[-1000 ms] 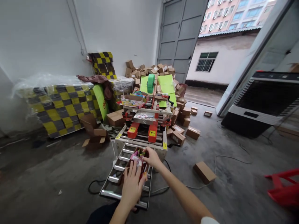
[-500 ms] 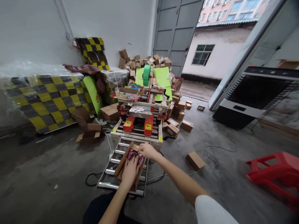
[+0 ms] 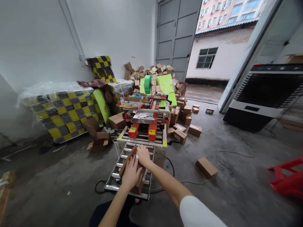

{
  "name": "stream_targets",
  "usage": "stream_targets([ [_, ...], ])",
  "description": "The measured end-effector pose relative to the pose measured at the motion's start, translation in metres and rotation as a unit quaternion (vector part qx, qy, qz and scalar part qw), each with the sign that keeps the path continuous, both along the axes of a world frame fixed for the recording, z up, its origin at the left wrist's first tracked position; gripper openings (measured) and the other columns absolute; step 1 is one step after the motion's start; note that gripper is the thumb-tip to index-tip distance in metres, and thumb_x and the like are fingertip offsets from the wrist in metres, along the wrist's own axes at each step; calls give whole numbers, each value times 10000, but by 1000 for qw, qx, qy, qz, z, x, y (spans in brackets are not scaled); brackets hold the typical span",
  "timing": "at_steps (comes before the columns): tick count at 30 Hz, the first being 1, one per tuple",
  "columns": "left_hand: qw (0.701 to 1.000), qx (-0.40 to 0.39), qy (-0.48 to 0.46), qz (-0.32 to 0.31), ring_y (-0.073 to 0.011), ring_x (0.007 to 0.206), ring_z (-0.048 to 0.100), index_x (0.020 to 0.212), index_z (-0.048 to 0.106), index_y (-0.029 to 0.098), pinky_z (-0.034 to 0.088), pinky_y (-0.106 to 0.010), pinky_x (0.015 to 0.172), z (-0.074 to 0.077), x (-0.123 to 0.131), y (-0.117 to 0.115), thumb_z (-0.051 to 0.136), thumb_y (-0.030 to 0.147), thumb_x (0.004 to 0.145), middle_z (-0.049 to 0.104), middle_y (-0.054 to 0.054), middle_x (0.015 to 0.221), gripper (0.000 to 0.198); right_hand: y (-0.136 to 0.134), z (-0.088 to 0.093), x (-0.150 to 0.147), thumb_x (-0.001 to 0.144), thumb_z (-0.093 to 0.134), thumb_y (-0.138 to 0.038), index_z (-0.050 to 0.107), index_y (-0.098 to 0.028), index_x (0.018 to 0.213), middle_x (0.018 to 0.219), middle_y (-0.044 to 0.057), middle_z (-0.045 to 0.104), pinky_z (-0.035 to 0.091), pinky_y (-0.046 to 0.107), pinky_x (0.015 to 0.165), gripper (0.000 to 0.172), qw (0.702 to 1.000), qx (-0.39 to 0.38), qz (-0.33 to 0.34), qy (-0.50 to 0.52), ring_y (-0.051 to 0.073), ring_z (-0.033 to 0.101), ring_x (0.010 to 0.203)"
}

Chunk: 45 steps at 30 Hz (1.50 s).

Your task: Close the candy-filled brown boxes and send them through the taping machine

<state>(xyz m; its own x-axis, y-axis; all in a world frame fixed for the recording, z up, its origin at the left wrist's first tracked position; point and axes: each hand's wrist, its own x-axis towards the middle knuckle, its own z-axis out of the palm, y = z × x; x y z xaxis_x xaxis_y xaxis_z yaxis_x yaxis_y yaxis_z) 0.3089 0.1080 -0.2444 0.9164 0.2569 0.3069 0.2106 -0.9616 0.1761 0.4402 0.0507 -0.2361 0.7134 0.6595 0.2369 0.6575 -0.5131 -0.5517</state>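
Note:
An open cardboard box (image 3: 138, 188) rests on the metal roller conveyor (image 3: 112, 188) in front of me. My left hand (image 3: 130, 173) lies over the box opening, fingers stretched forward and close to the raised left flap (image 3: 127, 160). At the far end of the box is my right hand (image 3: 143, 156), its fingers bent over the edge beside my left fingertips. What the right fingers touch is partly hidden. Both hands cover most of the box's inside.
Beyond the rollers stands a taping machine (image 3: 151, 130) with a green tape roll (image 3: 147, 84). A single box (image 3: 206, 168) and a red stool (image 3: 287, 176) are on the floor at right, and an open carton (image 3: 100, 135) is at left.
Both hands have shifted over the box, and the pink contents seen earlier are now covered. The view has turned slightly, so the surroundings sit differently.

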Motion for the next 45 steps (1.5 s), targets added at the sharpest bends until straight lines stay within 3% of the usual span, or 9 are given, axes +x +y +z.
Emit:
stream_targets([
  [6, 998, 32, -8, 59, -307, 1436, 425, 1372, 556, 60, 351, -487, 1180, -17, -9, -16, 311, 253, 988, 504, -203, 1489, 495, -16, -38, -19, 982, 358, -214, 416, -87, 1452, 1490, 230, 417, 354, 505, 1123, 491, 987, 78, -124, 62, 306, 371, 1404],
  [11, 986, -15, -62, 157, -380, 1493, 293, 1439, 466, 36, 252, -557, 1205, 28, -19, -33, 486, 364, 949, 343, -248, 1582, 590, -21, -62, -35, 980, 391, -349, 192, -24, 1563, 1641, 262, 69, 243, 528, 1205, 697, 976, 126, -104, 145, 331, 93, 1543],
  [16, 934, -289, -40, 208, -289, 1196, 632, 1363, 551, 142, 460, -452, 1056, 60, -5, 31, 410, 424, 988, 703, -160, 1209, 490, -9, -67, 2, 970, 423, -384, 175, -55, 1578, 1657, 231, 20, 142, 519, 1247, 735, 975, 119, 48, 183, 289, 13, 1559],
  [21, 863, -490, 20, 121, -260, 1366, 505, 1449, 474, 133, 417, -420, 1127, 24, 11, 56, 354, 479, 996, 560, -161, 1440, 582, -3, -65, 20, 981, 412, -387, 175, -60, 1586, 1666, 200, 12, 133, 458, 1261, 727, 971, 98, 125, 178, 263, 8, 1562],
  [26, 923, -370, 11, 102, -303, 1508, 281, 1517, 378, 131, 224, -459, 1242, -13, 22, 38, 618, 443, 879, 333, -186, 1597, 749, -1, -52, 16, 1002, 328, -325, 163, -133, 1603, 1674, 152, 55, 181, 545, 1240, 652, 981, 83, 88, 154, 290, 66, 1556],
  [32, 924, -373, 29, 81, -272, 1511, 282, 1522, 377, 154, 196, -462, 1254, -20, 16, 47, 509, 457, 944, 332, -162, 1607, 666, -30, -34, -30, 1014, 309, -375, 129, -133, 1610, 1676, 149, 59, 166, 624, 1221, 667, 987, 34, 86, 130, 356, 15, 1550],
  [38, 883, -467, 24, 51, -198, 1520, 264, 1492, 438, 213, 160, -421, 1271, -21, 13, 52, 290, 507, 1015, 351, -68, 1618, 580, -67, -25, -71, 768, 723, -631, 172, -242, 1612, 1668, 117, 146, 18, 686, 1212, 1081, 981, 8, 183, 55, 445, 23, 1531],
  [41, 852, -510, -37, 117, -223, 1473, 363, 1467, 460, 167, 270, -417, 1239, -26, 13, 54, 291, 555, 1006, 409, -118, 1578, 626, -49, -27, -42, 786, 741, -562, 226, -214, 1600, 1648, 145, 212, 37, 636, 1233, 1024, 977, 1, 209, 37, 392, 143, 1530],
  [45, 807, -530, -92, 244, -279, 1261, 591, 1359, 536, 120, 522, -421, 1031, -33, -6, 48, 394, 675, 925, 589, -187, 1382, 719, 11, -30, 48, 844, 730, -413, 340, -130, 1552, 1629, 177, 254, 26, 574, 1244, 857, 984, -8, 170, 51, 347, 187, 1526],
])
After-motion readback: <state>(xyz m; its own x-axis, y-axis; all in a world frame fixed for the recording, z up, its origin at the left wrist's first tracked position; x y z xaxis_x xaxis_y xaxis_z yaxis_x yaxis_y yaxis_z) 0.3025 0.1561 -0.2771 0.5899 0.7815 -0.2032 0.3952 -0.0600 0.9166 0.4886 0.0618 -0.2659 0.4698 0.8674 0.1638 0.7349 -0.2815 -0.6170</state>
